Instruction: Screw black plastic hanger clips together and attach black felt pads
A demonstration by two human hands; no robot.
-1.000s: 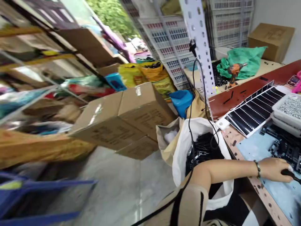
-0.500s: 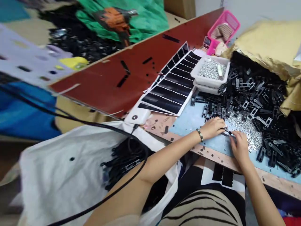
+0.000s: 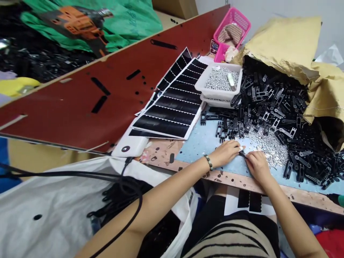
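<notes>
Over the light blue mat (image 3: 193, 147), close to the table's front edge, my two hands meet at a small black plastic part (image 3: 242, 154). My left hand (image 3: 226, 152), a beaded bracelet at its wrist, pinches the part from the left; something white shows at its fingertips. From the right, the fingers of my right hand (image 3: 258, 165) close on the part's other end. Just beyond lies a spread of small silver screws and nuts (image 3: 271, 148). A heap of black plastic clips (image 3: 279, 107) surrounds it at the back and right.
A white tub of screws (image 3: 217, 89) stands behind the mat, beside black sticker sheets (image 3: 166, 107). A pink basket (image 3: 239, 19) and a torn yellow sack (image 3: 285, 46) are farther back. A red board (image 3: 61, 107) borders the left; beyond it lies an orange drill (image 3: 77, 23). A black cable (image 3: 80, 174) crosses a white sack.
The view has swung right, so the scene sits farther left. Both hands stay together on the black part, which has tilted slightly between the fingers.
</notes>
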